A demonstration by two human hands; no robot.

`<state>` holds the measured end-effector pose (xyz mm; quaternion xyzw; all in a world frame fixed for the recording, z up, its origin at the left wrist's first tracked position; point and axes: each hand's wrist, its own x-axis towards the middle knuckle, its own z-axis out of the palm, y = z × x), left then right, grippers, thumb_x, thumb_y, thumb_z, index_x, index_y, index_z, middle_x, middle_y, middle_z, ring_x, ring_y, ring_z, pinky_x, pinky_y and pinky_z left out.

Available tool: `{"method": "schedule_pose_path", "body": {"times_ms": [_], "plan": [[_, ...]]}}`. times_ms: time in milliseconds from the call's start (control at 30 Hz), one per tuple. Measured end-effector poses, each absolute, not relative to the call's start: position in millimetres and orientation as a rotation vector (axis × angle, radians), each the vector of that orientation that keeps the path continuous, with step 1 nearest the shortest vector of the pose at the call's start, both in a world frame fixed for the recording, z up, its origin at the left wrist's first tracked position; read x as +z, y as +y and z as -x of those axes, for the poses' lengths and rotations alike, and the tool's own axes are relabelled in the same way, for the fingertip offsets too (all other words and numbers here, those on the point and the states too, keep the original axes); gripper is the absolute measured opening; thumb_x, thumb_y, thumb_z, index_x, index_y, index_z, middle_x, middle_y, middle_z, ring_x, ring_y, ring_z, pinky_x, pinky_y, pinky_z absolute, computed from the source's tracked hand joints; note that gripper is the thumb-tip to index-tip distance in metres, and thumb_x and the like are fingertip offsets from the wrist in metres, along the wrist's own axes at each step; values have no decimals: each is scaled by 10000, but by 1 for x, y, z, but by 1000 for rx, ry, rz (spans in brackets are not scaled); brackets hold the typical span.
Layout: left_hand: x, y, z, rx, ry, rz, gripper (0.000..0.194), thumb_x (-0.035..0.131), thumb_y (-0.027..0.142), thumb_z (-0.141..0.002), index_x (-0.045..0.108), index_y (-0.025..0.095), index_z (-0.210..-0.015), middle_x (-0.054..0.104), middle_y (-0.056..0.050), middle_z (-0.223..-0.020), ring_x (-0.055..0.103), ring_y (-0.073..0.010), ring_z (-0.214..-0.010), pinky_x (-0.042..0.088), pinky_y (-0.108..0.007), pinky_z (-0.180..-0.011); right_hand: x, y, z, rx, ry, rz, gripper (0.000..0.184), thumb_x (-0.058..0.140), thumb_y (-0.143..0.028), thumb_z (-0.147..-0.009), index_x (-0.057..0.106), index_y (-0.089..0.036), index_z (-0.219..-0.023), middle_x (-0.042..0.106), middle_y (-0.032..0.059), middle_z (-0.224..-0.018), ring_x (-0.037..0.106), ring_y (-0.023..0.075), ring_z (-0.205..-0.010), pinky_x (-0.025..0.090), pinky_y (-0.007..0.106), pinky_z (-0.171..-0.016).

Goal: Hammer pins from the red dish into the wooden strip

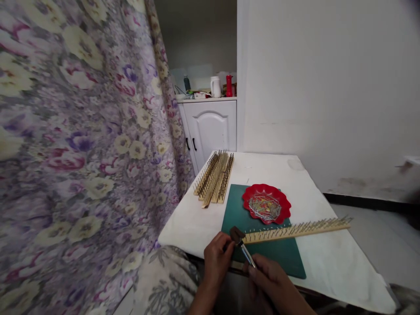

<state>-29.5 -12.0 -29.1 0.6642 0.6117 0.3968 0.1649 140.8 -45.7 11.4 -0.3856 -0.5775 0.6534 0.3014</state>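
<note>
My right hand (271, 278) is closed round a hammer (246, 253) with a dark head and a shiny metal shaft. The hammer's head is over the left end of a wooden strip (272, 235) studded with a long row of nails. Beside the head, my left hand (218, 254) is closed, thumb and fingers pinched together near that end; whatever they hold is hidden or too small to name. Under the strip lies a green mat (233, 210). A red scalloped dish (285, 203) just beyond the strip contains many loose nails (264, 206).
Several nail-studded wooden strips (216, 179) lie together at the table's far left. The white-covered table (262, 168) has a few stray nails. A floral curtain (98, 153) hangs close on the left; a white cabinet (213, 127) and a wall (321, 96) stand behind.
</note>
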Motion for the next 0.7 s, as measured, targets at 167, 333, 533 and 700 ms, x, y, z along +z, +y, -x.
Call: {"method": "schedule_pose_path", "body": {"times_ms": [167,333,533,700], "plan": [[-31,-11,30,1120,1753,-1893,170,476,155,-774,502,172,-607,478,31,-630,497,-108,-615,340,-191,-560,16,-45,-139,1524,-1641,1073,362,472,-531,-837,536,-187,-744,549,-44,-533,494,113,-473,349,201,-431],[-32,-12,31,1124,1742,-1902,160,466,142,-767,511,175,-617,491,24,-641,506,-115,-628,357,-196,-574,16,-46,-139,1587,-1648,1091,375,434,-557,-840,517,-199,-767,465,-77,-528,380,79,-351,244,204,-335],[-33,-12,32,1142,1703,-1889,154,472,124,-777,559,179,-662,534,6,-682,532,-128,-667,386,-209,-602,13,-47,-144,1528,-1675,1016,374,438,-548,-842,525,-203,-726,507,-59,-526,463,119,-477,350,226,-479],[-31,-13,36,1169,1627,-1881,141,505,222,-831,617,185,-754,588,-23,-760,566,-148,-724,426,-235,-652,2,-58,-168,1693,-1563,1027,385,474,-565,-814,546,-189,-775,496,-61,-527,422,108,-472,305,217,-465]]}}
